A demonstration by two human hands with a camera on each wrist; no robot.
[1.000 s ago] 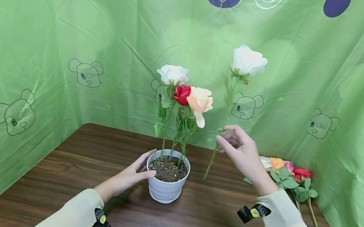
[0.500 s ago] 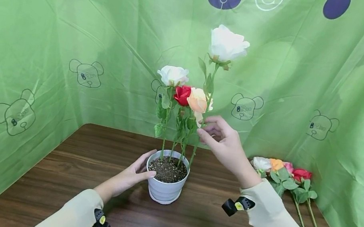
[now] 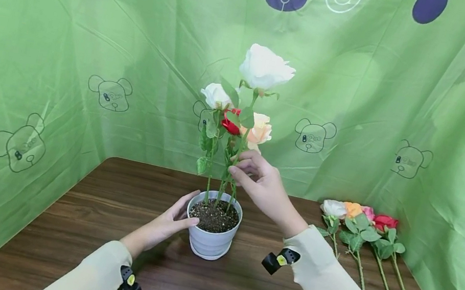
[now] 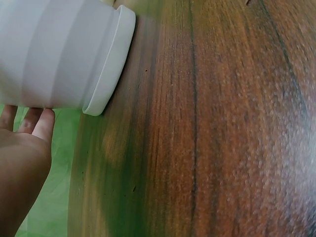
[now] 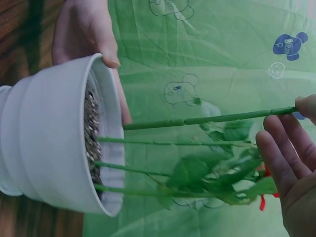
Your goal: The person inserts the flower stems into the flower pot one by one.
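Observation:
My right hand (image 3: 261, 181) pinches the stem of a large white rose (image 3: 266, 70) between thumb and fingers, above a white flowerpot (image 3: 209, 244). In the right wrist view the held stem (image 5: 212, 119) has its lower end level with the pot's rim, short of the soil (image 5: 92, 133). My left hand (image 3: 170, 217) grips the pot's left side, thumb at the rim; in the left wrist view its fingers (image 4: 44, 123) touch the pot wall. Standing in the soil are a smaller white rose (image 3: 214, 96), a red rose (image 3: 230, 124) and a peach rose (image 3: 260, 130).
Several roses lie on the right of the wooden table (image 3: 109, 206), among them a white rose (image 3: 334, 208), an orange rose (image 3: 353, 210) and a red rose (image 3: 385, 223). Green printed cloth (image 3: 165, 24) hangs behind and at both sides.
My right hand has carried the white rose leftward from beside the pot to over it. Its bloom rose, then came down. The left hand has stayed on the pot.

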